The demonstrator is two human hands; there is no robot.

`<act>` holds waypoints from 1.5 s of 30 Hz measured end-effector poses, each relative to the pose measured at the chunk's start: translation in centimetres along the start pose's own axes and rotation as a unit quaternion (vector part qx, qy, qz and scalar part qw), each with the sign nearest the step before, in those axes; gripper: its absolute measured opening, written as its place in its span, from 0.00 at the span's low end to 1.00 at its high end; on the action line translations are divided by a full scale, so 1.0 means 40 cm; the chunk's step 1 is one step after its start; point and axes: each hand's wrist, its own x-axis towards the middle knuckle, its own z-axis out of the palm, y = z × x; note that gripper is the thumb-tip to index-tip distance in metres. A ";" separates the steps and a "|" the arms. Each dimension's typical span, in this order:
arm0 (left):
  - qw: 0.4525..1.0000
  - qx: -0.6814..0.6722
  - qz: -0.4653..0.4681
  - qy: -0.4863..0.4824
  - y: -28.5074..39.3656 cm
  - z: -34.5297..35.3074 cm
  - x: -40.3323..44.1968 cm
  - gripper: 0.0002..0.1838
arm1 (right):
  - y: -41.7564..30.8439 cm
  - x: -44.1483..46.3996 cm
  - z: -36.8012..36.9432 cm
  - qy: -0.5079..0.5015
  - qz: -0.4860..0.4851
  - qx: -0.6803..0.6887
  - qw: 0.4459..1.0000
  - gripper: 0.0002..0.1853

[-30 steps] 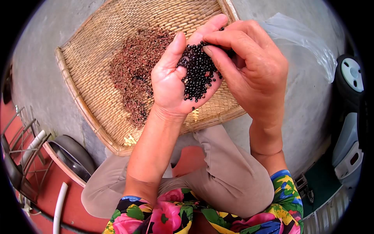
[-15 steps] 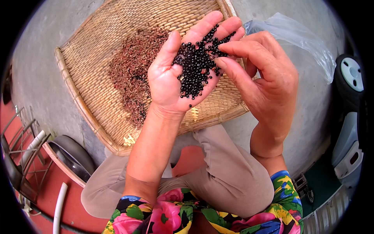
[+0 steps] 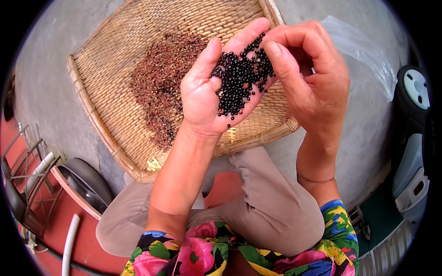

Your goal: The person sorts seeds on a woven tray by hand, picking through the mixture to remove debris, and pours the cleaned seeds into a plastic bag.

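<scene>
My left hand (image 3: pixel 199 105) is palm up over the woven tray (image 3: pixel 99 123), with its fingers stretched out. A heap of small, shiny black seeds (image 3: pixel 235 80) lies in its palm and along the fingers, with a few reddish bits among them. Beside its fingertips, my right hand (image 3: pixel 320 76) has thumb and index finger pinched together at the heap's edge. Whatever is between those fingertips is too small to make out. Below, on the tray, spreads a pile of reddish-brown husks (image 3: pixel 159 85) mixed with dark seeds.
A clear plastic bag (image 3: pixel 363 50) lies on the concrete floor beyond my right hand. To the right are a wheel (image 3: pixel 414 87) and grey plastic parts. A dark basin (image 3: pixel 87 181), a metal rack (image 3: pixel 27 179) and a white pipe (image 3: pixel 70 244) are on the left. My crossed legs (image 3: pixel 271 207) are below the tray.
My right hand has shifted slightly up, its thumb and index finger drawing closer to my left fingertips. The left hand has moved a little to the right with the seeds.
</scene>
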 end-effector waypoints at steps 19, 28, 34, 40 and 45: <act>0.992 0.073 0.034 0.102 -0.005 0.033 0.009 0.33 | -0.024 -0.020 -0.007 0.011 -0.026 -0.046 0.999 0.05; 0.989 0.034 0.084 0.114 -0.005 0.040 0.020 0.34 | 0.004 -0.041 -0.063 -0.118 -0.029 -0.096 0.988 0.04; 0.986 0.079 0.069 0.131 -0.015 0.044 0.019 0.34 | 0.011 -0.025 -0.007 0.004 -0.097 -0.136 0.986 0.13; 0.992 0.072 0.048 0.088 -0.005 0.029 0.013 0.34 | 0.015 -0.019 -0.005 0.001 -0.103 -0.136 0.985 0.09; 0.989 0.048 0.076 0.120 -0.007 0.035 0.021 0.34 | -0.028 -0.042 -0.062 -0.006 0.021 -0.018 1.000 0.06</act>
